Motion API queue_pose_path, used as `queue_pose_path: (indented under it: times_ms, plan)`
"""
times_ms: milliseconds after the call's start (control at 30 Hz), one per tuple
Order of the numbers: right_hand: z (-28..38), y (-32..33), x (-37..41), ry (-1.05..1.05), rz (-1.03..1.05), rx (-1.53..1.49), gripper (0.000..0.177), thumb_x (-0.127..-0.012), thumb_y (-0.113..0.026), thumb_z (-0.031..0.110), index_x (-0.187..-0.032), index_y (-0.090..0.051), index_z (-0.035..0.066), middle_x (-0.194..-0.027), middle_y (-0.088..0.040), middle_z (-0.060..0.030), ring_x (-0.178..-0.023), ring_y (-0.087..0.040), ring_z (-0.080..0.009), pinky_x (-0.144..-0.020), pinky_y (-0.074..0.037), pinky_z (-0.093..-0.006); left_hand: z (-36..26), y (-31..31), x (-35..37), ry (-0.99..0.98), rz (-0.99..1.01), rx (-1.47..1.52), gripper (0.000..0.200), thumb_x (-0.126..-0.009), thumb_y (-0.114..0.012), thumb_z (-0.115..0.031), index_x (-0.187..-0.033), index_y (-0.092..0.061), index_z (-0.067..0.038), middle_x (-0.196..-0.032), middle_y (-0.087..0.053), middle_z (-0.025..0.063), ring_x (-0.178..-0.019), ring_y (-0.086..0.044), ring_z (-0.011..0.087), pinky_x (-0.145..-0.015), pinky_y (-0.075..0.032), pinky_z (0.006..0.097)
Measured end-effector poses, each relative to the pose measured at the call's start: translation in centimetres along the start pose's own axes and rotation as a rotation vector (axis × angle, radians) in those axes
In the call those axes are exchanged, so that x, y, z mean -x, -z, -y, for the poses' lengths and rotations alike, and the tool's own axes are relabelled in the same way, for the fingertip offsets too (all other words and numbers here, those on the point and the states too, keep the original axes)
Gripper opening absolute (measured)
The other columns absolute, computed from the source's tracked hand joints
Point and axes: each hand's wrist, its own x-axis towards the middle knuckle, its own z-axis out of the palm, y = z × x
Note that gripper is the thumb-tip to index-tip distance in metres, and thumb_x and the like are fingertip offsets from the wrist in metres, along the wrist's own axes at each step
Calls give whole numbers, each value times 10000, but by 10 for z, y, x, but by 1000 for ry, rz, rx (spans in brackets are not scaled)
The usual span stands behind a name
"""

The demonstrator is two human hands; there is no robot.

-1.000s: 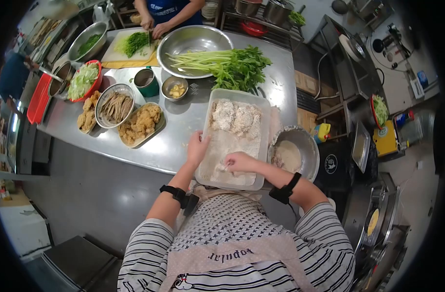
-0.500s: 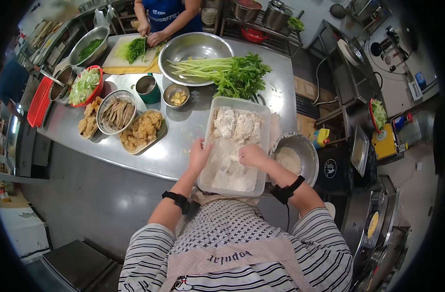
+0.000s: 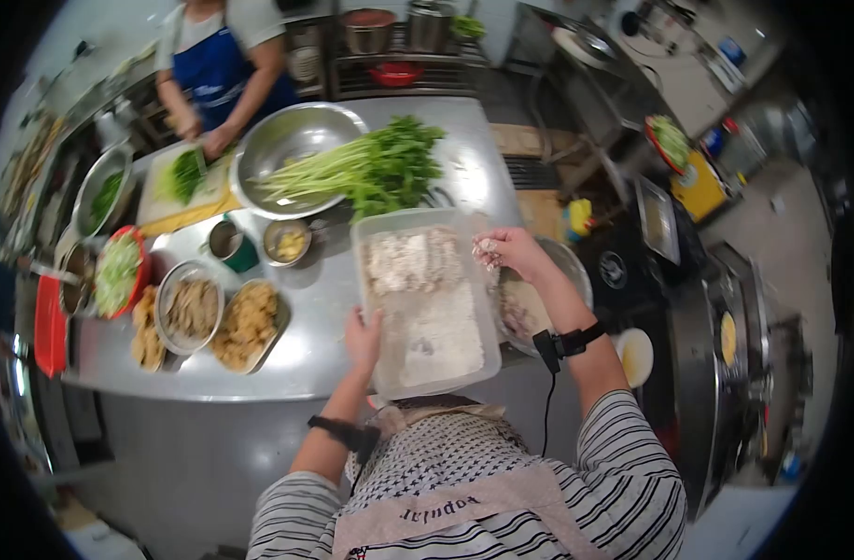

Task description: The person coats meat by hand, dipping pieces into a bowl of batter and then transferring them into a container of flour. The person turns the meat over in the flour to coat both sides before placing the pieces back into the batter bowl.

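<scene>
A translucent plastic tub (image 3: pixel 491 350) with white flour (image 3: pixel 436 331) stands at the table's near edge. Flour-coated pieces (image 3: pixel 413 261) are lumped together at its far end. My left hand (image 3: pixel 363 341) is at the tub's left wall, its thumb by the rim. Raised over the tub's right rim, my right hand (image 3: pixel 516 254) has its fingers drawn together; whitish lumps cover the fingertips, and whatever is between them I cannot make out. Beneath and beside it is a metal bowl (image 3: pixel 581 271) of pale batter with pinkish pieces (image 3: pixel 518 313), partly hidden by my forearm.
A large steel bowl (image 3: pixel 245 177) with leafy celery (image 3: pixel 399 163) lies beyond the tub. Leftward are a green mug (image 3: pixel 243 254), a small bowl (image 3: pixel 287 241), fried food (image 3: pixel 250 322) and shredded cabbage (image 3: pixel 119 271). Across the table a person (image 3: pixel 224 75) cuts greens on a board (image 3: pixel 156 201).
My right hand has risen from the flour and moved right, to the tub's rim by the batter bowl. The head view has shifted. My left hand stays at the tub's left side.
</scene>
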Motion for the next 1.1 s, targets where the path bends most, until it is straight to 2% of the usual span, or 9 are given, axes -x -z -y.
queue_pose_path:
  times_ms: [133,300,433,500,600,833,900,1000,1100]
  plan:
    - [-10,44,60,71,-159,110,58,-804,-594,104,-842,-588,61,-722,-577,11,-581,-488,-40,-497,-346,-176,2,1,-4,-34,40,4,489,-812,-607,-272,-1134,-459,65,-1021,-537,213,-924,-524,278,-833,-402,350]
    - [-83,86,66,241,-171,41,152,-714,-627,39,-850,-572,80,-686,-522,18,-621,-489,-67,-569,-396,-207,-5,9,-4,-62,124,9,486,-812,-612,-267,-1154,-456,42,-1004,-506,207,-925,-484,274,-845,-372,363]
    - [-174,107,41,145,-244,623,121,-659,-600,-15,-761,-606,50,-685,-569,-18,-612,-514,-118,-596,-429,-240,-38,8,23,-275,-230,-335,513,-800,-625,-235,-1201,-428,16,-1037,-415,166,-979,-381,278,-873,-318,371]
    - [-181,120,42,60,-70,93,93,-695,-565,-4,-747,-624,45,-703,-598,-14,-623,-520,-83,-560,-396,-205,-77,4,56,-413,-221,-190,479,-807,-612,-196,-1200,-430,10,-1026,-416,145,-966,-383,267,-878,-314,365]
    - [-178,139,47,28,-36,-138,79,-713,-565,21,-760,-627,36,-678,-589,-15,-598,-506,-80,-548,-389,-213,-113,-43,93,-396,-125,-97,368,-817,-608,-186,-1137,-504,-39,-947,-454,85,-881,-429,196,-800,-370,316]
    - [-172,176,46,-63,94,-173,110,-754,-560,119,-751,-635,39,-613,-566,-21,-552,-470,-91,-513,-380,-241,-142,-196,150,-200,212,156,235,-863,-559,-162,-1067,-550,-45,-853,-525,4,-775,-475,89,-722,-397,232]
    - [-176,177,31,213,71,472,133,-749,-567,151,-757,-636,37,-623,-591,-68,-583,-531,-135,-536,-409,-266,-143,-211,153,-101,215,223,248,-864,-559,-171,-1068,-543,-32,-888,-537,6,-790,-487,81,-720,-404,224]
    - [-148,179,46,269,72,621,145,-719,-545,111,-803,-661,95,-794,-631,-160,-765,-603,-295,-671,-457,-380,-148,-214,160,-93,161,263,259,-861,-561,-170,-1076,-538,-26,-916,-545,8,-831,-493,72,-727,-405,219]
    - [-164,181,31,430,60,952,109,-706,-546,95,-780,-627,96,-728,-619,-139,-738,-604,-289,-649,-456,-395,-155,-207,154,-14,144,335,261,-863,-554,-160,-1084,-534,-23,-941,-550,11,-862,-497,73,-750,-403,223]
